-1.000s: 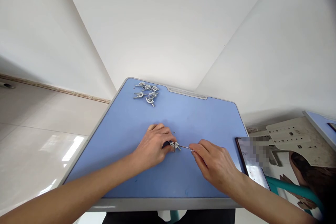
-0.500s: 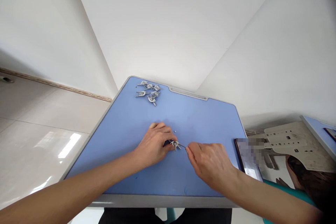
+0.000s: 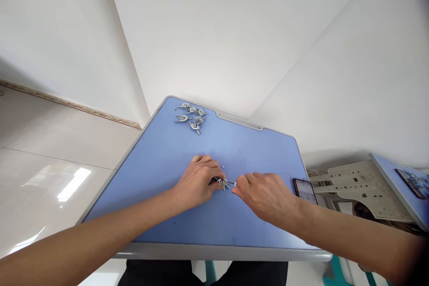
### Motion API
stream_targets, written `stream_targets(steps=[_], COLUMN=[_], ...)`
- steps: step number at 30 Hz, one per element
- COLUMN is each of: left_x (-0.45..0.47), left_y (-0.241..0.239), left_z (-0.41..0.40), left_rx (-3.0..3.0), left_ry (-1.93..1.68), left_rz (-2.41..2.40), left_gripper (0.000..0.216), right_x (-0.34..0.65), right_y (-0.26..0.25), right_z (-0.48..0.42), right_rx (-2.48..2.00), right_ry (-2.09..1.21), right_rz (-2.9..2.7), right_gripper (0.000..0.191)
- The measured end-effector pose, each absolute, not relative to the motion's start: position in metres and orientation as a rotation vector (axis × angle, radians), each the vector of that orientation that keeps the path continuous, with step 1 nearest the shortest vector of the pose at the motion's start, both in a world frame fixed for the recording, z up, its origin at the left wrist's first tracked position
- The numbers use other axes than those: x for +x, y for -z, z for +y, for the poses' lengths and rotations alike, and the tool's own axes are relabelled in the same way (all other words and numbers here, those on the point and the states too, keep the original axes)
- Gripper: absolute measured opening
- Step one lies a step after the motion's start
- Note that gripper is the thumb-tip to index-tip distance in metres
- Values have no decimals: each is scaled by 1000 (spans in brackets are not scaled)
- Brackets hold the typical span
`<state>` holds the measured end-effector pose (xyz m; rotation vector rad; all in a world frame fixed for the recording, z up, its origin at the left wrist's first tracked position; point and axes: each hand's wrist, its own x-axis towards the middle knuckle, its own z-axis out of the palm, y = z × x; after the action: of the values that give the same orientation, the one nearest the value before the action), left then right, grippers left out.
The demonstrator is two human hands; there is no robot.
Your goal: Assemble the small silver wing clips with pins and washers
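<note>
Pinched in the fingers of my left hand is a small silver metal clamp-like fitting, held low over the blue desk, with pins sticking out of it. My right hand is closed around a screwdriver. Only its thin shaft and a pale bit near the fingertips show, and the shaft reaches to the fitting's right side. The handle is hidden in my palm. A tiny shiny metal piece lies just beyond the fitting.
Several similar metal fittings lie at the desk's far left corner. A phone rests at the right edge of the blue desk. Another desk with a phone-like object stands to the right. White walls rise behind.
My right hand has shifted slightly left, nearer the fitting, and turned with the screwdriver. The left hand keeps its hold. The camera view has moved a little.
</note>
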<state>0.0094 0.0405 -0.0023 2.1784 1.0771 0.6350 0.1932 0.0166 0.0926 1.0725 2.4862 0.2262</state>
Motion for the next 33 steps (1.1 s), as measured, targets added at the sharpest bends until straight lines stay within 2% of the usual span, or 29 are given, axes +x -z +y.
stream_targets(steps=[2,7,10,13,16,18,25,30,33], left_x=[9,8,9,9,9,9,9,10,11], left_y=[3,4,5,5,5,5,3,4,5], left_z=[40,41,41,41,41,41,41,40,39], left_rx=[2180,2189,2182,2179,2193,2199,2166,2171,2186], left_ry=[-647,-654,-631,-636,-651,-645,-585,-594,-602], left_rz=[1074,1049,1058,1072,1062,1058,1082,1089,1090], left_gripper=[11,9,11,12,10,10,12,12,14], right_x=[190,186,187,187,187,187,190,181,178], right_y=[-94,-109,-112,-108,-105,-105,-111,-110,-107], right_z=[21,26,27,31,37,40,36,35,41], right_rx=[1147,1073,1025,1077,1134,1116,880,1302,1480], right_ry=[-242,-58,-58,-134,-198,-219,-156,-42,67], right_rz=[2453,2481,2425,2409,2361,2326,2382,2190,2136], right_gripper=[29,9,11,5,26,33,16,36,39])
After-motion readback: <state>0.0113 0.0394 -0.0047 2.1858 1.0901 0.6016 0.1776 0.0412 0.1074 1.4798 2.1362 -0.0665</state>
